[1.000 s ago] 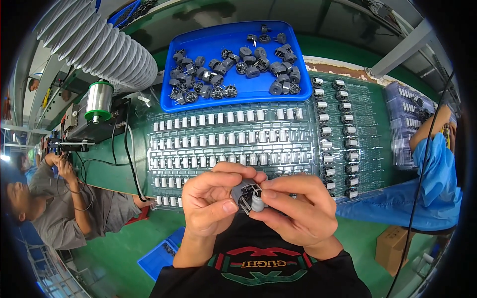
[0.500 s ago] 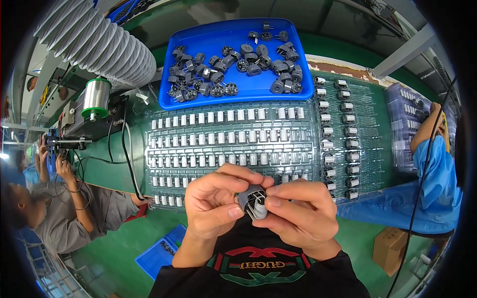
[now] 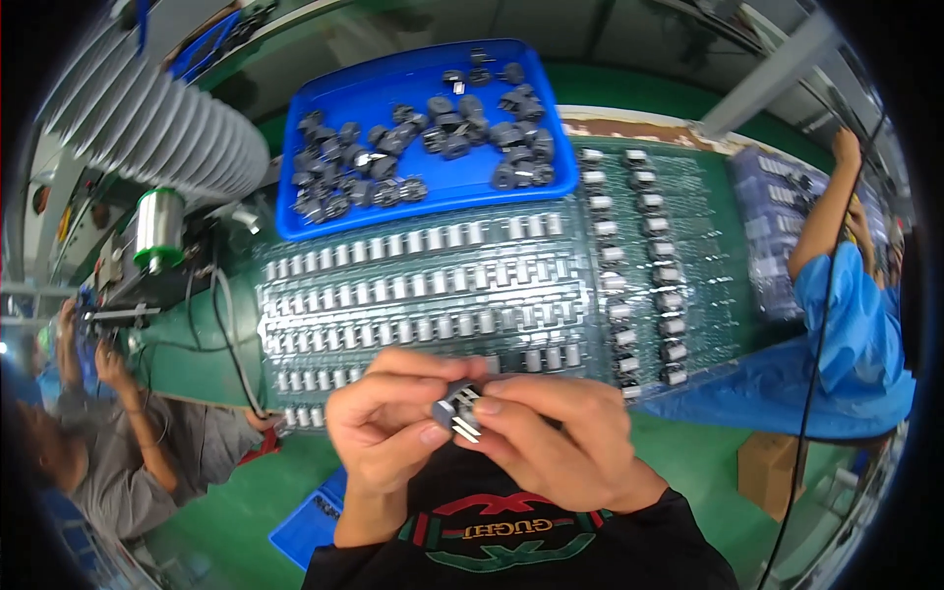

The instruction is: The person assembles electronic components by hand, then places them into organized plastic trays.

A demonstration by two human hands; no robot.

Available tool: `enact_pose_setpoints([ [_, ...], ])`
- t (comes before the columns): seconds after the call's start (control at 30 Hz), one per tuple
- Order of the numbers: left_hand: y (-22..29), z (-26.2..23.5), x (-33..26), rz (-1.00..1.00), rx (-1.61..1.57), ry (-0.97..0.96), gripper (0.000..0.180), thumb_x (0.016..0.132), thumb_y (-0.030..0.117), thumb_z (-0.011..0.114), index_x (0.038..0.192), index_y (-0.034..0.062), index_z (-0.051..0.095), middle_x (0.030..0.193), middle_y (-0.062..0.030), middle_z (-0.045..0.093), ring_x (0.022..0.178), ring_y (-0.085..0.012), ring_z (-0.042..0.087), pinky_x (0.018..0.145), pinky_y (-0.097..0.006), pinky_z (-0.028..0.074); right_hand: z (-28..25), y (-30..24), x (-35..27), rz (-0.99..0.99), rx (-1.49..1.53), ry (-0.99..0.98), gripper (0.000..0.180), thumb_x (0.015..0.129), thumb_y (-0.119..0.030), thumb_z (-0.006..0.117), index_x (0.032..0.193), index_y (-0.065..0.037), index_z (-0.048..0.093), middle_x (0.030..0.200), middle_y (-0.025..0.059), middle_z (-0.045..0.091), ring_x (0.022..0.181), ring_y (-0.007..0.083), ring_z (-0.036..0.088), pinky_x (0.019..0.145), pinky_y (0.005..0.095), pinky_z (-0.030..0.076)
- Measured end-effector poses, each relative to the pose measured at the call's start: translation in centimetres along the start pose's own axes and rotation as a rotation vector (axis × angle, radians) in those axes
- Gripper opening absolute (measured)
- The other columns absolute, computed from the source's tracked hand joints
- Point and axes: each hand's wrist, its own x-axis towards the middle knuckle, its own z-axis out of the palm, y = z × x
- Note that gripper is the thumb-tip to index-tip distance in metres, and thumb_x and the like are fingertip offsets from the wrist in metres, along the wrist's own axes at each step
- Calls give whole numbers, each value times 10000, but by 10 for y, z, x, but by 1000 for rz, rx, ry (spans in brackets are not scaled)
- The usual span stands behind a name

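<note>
My left hand [image 3: 388, 418] is closed on a small dark grey round part with metal pins [image 3: 458, 406], pinching its body between thumb and fingers in front of my chest. From the other side, the fingers of my right hand [image 3: 556, 428] are bunched against the same part. Bright pins stick out between the two hands, pointing down. Whatever else may sit between my right fingertips is hidden. Just beyond my hands lies a clear plastic tray [image 3: 265, 324] with rows of small white cylinders [image 3: 433, 239].
A blue tray [image 3: 393, 93] of dark grey pinned parts stands at the back. Right of it are columns of white-and-black assemblies [image 3: 669, 275]. A solder wire spool [image 3: 159, 226] and a ribbed duct [image 3: 147, 118] occupy the left. People work on both sides; a cardboard box [image 3: 769, 474] is at lower right.
The part has turned so its pins show, and the pale cylinder seen at it before is out of sight. Both hands have shifted slightly left; the whole view has tilted a little.
</note>
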Motion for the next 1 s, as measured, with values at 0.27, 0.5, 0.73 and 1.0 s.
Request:
enact_pose_setpoints([
  [0.27, -5, -6, -1, 70, 202, 56, 300, 790, -74, 647, 1082, -127, 602, 1116, -271, 589, 1078, -442, 610, 949, -514, 517, 2, 8, -5, -50, -30, 7, 315, 772, -89, 728, 1034, 66, 649, 938, 148, 644, 671, 193, 662, 517, 251, 534],
  [0.5, -18, -3, 4, 108, 88, 14, 309, 801, -59, 653, 1098, -126, 597, 1142, -281, 574, 1095, -459, 596, 955, -530, 511, 1, 0, -3, -90, -253, 36, 261, 782, -53, 674, 1012, 71, 659, 930, 141, 638, 708, 201, 666, 541, 249, 540],
  [0.73, -15, -7, 4, 54, -62, 13, 312, 812, -31, 669, 1110, -99, 607, 1144, -282, 574, 1070, -450, 611, 946, -535, 516, 3, 1, 0, -104, -265, 28, 262, 797, -64, 638, 1020, 71, 658, 933, 143, 634, 721, 208, 666, 571, 259, 559],
  [1.0, -11, -6, 4, 118, 213, 5, 283, 802, -22, 699, 1071, -83, 636, 1120, -262, 588, 1052, -448, 621, 936, -541, 525, -3, -2, -1, -78, -296, -31, 273, 792, -62, 642, 1027, 75, 655, 939, 153, 633, 705, 205, 666, 580, 258, 561],
])
